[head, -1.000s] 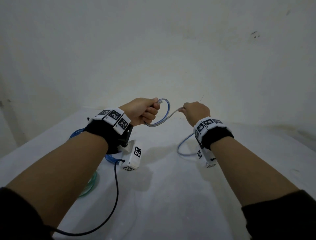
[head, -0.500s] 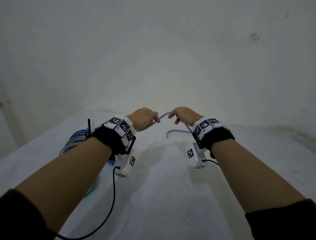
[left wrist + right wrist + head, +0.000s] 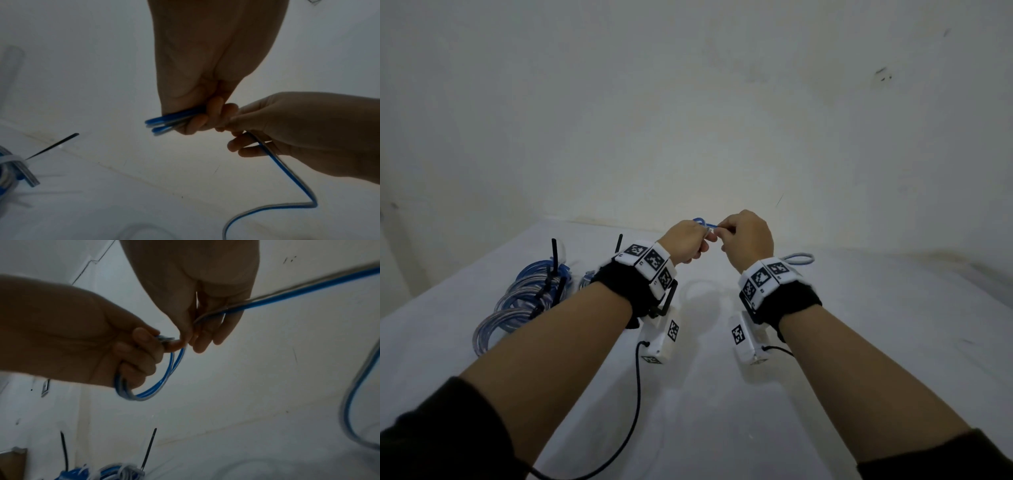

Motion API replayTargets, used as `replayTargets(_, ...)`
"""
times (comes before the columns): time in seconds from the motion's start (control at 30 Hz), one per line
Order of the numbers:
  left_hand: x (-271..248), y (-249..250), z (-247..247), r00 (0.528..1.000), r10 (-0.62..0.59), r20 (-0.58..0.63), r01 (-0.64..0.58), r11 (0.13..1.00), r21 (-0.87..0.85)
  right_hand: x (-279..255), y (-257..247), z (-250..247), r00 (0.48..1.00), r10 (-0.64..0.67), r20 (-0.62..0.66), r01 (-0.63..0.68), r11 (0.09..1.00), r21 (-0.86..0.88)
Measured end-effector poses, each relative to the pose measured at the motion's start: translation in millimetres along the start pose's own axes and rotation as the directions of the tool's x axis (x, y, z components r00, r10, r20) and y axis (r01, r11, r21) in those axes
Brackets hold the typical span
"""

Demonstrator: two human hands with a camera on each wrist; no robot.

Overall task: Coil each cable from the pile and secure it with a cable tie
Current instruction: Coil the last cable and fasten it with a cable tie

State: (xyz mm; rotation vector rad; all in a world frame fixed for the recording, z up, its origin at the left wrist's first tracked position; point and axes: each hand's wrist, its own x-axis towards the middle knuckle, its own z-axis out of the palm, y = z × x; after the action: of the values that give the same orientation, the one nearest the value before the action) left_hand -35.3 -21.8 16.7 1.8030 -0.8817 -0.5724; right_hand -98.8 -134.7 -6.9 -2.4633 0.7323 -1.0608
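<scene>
**Both hands meet on a half-wound blue cable**

Well to the left of the left hand, a pile of coiled cables (image 3: 524,301) lies on the white table (image 3: 722,411), several of them bound with black cable ties (image 3: 554,260) whose tails stick up.

The left hand (image 3: 686,241) is raised above the table with its fingers curled round a small coil of the blue and clear cable (image 3: 144,391); two or three turns show below its fingers in the right wrist view.

Touching it on the right, the right hand (image 3: 746,240) pinches the same cable between thumb and fingertips, just where it leaves the coil. The loose length runs through that hand's fingers, drops away under it and lies in a loop (image 3: 799,258) on the table beyond the right wrist.
</scene>
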Motion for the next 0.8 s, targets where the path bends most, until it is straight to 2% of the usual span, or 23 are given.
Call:
replayTargets(0.1, 5.4, -1.2, 5.7, 0.994, 0.055, -0.093, -0.051, 0.998, 0.047, -6.1, 1.0, 5.8, 0.996, -0.091, 0.007, 0.090, 0.994, 0.055)
replayTargets(0.2, 12.4, -5.9, 7.0, 0.980, 0.086, -0.180, -0.077, 0.995, 0.056, -11.6, 0.8, 3.3, 0.963, -0.231, 0.142, 0.223, 0.972, 0.068)
replayTargets(0.27, 16.2, -8.6, 7.8, 0.965, 0.099, -0.242, -0.093, 0.995, 0.037, -14.9, 0.3, -1.3, 0.950, -0.248, 0.187, 0.234, 0.967, 0.097)
replayTargets(0.3, 17.6, -9.5, 8.2, 0.956, 0.106, -0.272, -0.104, 0.994, 0.020, -15.9, 0.4, -3.6, 0.957, -0.218, 0.193, 0.198, 0.973, 0.120)
replayTargets(0.37, 20.2, -9.5, 6.4, 0.936, 0.094, -0.338, -0.124, 0.990, -0.068, -18.4, 0.0, -8.1, 0.967, -0.097, 0.237, 0.030, 0.962, 0.270)
replayTargets(0.43, 23.7, -8.9, 1.3, 0.913, 0.062, -0.402, -0.137, 0.978, -0.160, -22.4, 1.5, -13.1, 0.936, 0.013, 0.351, -0.163, 0.902, 0.400)
replayTargets(0.5, 26.9, -9.7, -4.2, 0.895, 0.049, -0.444, -0.145, 0.972, -0.183, -26.3, 5.6, -17.5, 0.888, 0.039, 0.457, -0.289, 0.822, 0.491)
replayTargets(0.57, 26.8, -8.5, -5.5, 0.901, 0.028, -0.432, -0.133, 0.968, -0.213, -29.4, 9.2, -20.0, 0.877, -0.023, 0.480, -0.261, 0.815, 0.516)
replayTargets(0.63, 25.4, -4.8, -1.7, 0.932, -0.010, -0.363, -0.097, 0.956, -0.277, -30.4, 12.4, -19.2, 0.896, -0.073, 0.438, -0.162, 0.864, 0.477)
replayTargets(0.7, 22.1, 1.3, 2.2, 0.955, -0.048, -0.294, -0.059, 0.937, -0.343, -31.3, 13.6, -16.4, 0.920, -0.061, 0.387, -0.119, 0.897, 0.425)
replayTargets(0.8, 22.3, 4.6, 5.8, 0.967, -0.048, -0.249, -0.046, 0.933, -0.356, -34.2, 17.4, -12.2, 0.942, 0.004, 0.335, -0.140, 0.912, 0.385)
